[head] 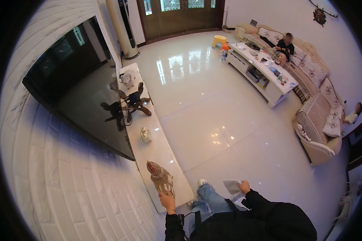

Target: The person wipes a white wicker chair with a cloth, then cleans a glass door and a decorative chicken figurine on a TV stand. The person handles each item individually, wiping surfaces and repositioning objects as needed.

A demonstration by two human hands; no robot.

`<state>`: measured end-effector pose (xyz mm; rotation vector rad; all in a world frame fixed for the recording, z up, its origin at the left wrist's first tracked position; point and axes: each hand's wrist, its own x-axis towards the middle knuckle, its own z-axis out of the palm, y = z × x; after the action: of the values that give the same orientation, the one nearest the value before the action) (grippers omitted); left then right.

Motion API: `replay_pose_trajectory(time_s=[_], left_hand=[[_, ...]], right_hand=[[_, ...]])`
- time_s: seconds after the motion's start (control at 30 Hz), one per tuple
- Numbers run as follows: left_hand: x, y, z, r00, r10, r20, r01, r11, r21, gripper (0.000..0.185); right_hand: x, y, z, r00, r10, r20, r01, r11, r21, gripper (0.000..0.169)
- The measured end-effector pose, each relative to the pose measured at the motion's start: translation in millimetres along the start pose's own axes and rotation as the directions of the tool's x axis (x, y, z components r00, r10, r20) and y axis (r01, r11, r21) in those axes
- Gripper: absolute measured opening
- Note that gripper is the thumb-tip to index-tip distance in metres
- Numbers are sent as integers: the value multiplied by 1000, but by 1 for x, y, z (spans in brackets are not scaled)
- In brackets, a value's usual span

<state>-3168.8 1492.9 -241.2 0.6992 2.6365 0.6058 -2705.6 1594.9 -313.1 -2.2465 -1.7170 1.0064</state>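
My left hand (167, 200) is on the tail end of a brown and white woven-looking hen figurine (160, 176), which sits at the near end of a long white stone-topped cabinet (181, 188). The fingers rest against its back; whether they grip it is hard to tell. Off to the right, above the floor, my right hand (244, 187) holds a pale grey cloth (231, 186) that hangs from the fingers. Farther along the cabinet top stand a small white ceramic ornament (145, 135), a dark branching wooden sculpture (138, 102) and a grey-white animal figurine (128, 79).
A large television (81, 90) hangs beside the cabinet on a white brick-patterned wall. Across the glossy tiled floor, a cluttered white coffee table (259, 70) stands before a sofa (310, 87) where a person (285, 48) sits. Another person (352, 114) is at the far right. A yellow stool (219, 39) stands near the table.
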Motion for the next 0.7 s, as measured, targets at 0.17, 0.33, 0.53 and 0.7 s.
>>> replay_pose_trajectory(time_s=[0.17,0.33,0.53,0.7], left_hand=[[-3,8,9,1000,-12,-18,11,999,-37,62],[0,0,16,993,-10,-122,5,999,-44,59],[0,0,8,975,-192,-114,202,976,82,57],[1,49,12,924,-316,-216,357,915,187,63]], right_hand=[[3,15,-17,996,77,-43,-76,997,22,25],[55,11,-17,999,-45,-31,44,998,-34,26],[143,-29,-30,959,-257,119,254,966,41,34],[263,-20,-59,933,-311,183,306,950,56,46]])
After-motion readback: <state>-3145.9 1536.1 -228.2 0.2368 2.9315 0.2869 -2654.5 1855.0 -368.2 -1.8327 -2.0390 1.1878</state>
